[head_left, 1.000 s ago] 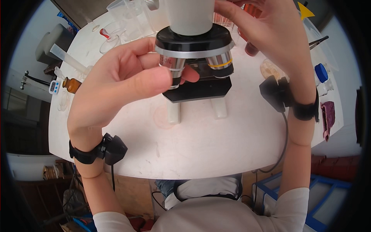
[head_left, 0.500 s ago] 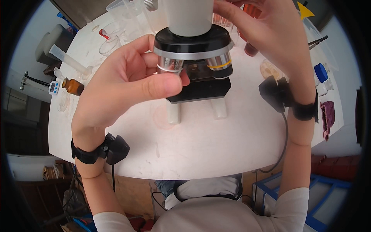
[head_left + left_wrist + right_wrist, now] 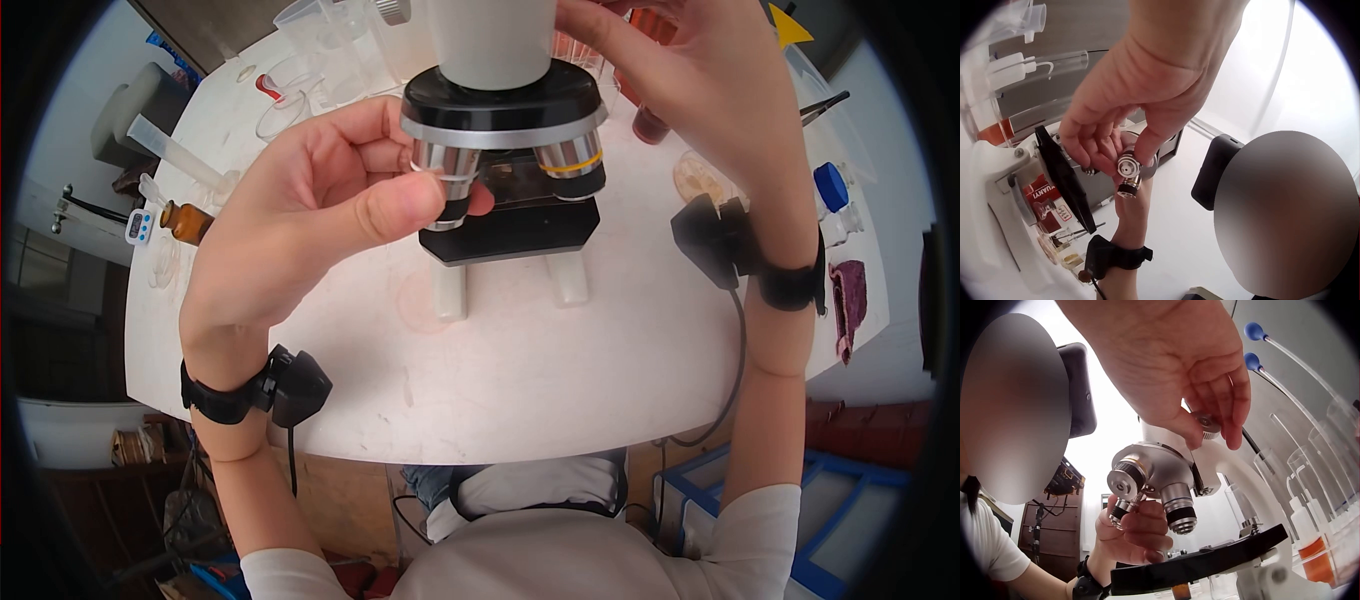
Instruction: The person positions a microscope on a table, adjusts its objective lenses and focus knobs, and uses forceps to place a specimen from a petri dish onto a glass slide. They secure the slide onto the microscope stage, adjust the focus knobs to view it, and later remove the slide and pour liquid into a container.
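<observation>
A white microscope [image 3: 495, 45] with a black nosepiece [image 3: 500, 105] stands in front of me. My left hand [image 3: 300, 205] pinches the left objective lens [image 3: 447, 160] between thumb and fingers; the left wrist view shows this lens end-on. The yellow-ringed objective [image 3: 570, 165] hangs on the right, and a blue-ringed objective [image 3: 1179, 509] appears in the right wrist view. My right hand [image 3: 1191, 394] has its thumb and fingers around the ridged focus knob [image 3: 1209, 426] at the microscope's arm. Below the lenses lies the black stage [image 3: 510, 232].
Clear beakers [image 3: 330, 50] stand at the back left. A brown bottle [image 3: 187, 222] and a measuring cylinder [image 3: 175, 150] lie on the left. To the right are a petri dish [image 3: 700, 180], a blue-capped bottle [image 3: 832, 190] and a purple cloth [image 3: 848, 305].
The left thumb slid right across the objective, then back left. The barrel's printed markings have turned out of sight. The right hand has stayed in place.
</observation>
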The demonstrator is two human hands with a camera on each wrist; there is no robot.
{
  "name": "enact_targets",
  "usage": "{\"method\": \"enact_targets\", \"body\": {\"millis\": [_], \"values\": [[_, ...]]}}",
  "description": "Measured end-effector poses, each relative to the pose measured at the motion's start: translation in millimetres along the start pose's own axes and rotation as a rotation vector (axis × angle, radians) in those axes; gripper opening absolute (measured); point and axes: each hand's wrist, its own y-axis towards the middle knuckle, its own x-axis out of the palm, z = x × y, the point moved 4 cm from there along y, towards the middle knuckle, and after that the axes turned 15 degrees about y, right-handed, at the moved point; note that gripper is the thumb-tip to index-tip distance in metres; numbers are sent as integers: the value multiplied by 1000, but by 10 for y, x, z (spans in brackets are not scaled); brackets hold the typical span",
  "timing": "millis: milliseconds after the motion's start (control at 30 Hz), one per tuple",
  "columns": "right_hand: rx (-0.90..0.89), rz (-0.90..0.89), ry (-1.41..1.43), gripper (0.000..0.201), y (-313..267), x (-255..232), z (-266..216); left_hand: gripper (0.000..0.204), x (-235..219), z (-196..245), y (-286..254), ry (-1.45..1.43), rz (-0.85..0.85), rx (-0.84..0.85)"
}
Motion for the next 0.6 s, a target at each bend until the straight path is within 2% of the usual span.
{"method": "enact_targets", "body": {"millis": [133, 333, 433, 500, 600], "values": [[5, -6, -31, 24, 8, 12, 1, 52, -10, -10, 2, 19, 36, 7], [-10, -15, -60, 24, 4, 10, 17, 54, -28, -11, 5, 71, -17, -53], [-105, -30, -54, 24, -26, 14, -32, 51, -5, -8, 41, 46, -88, -24], [-121, -29, -64, 24, -31, 13, -27, 48, 11, 8, 70, -87, -124, 24], [-136, -34, -72, 24, -29, 17, -22, 47, 5, -14, 71, -87, -152, 63]]}}
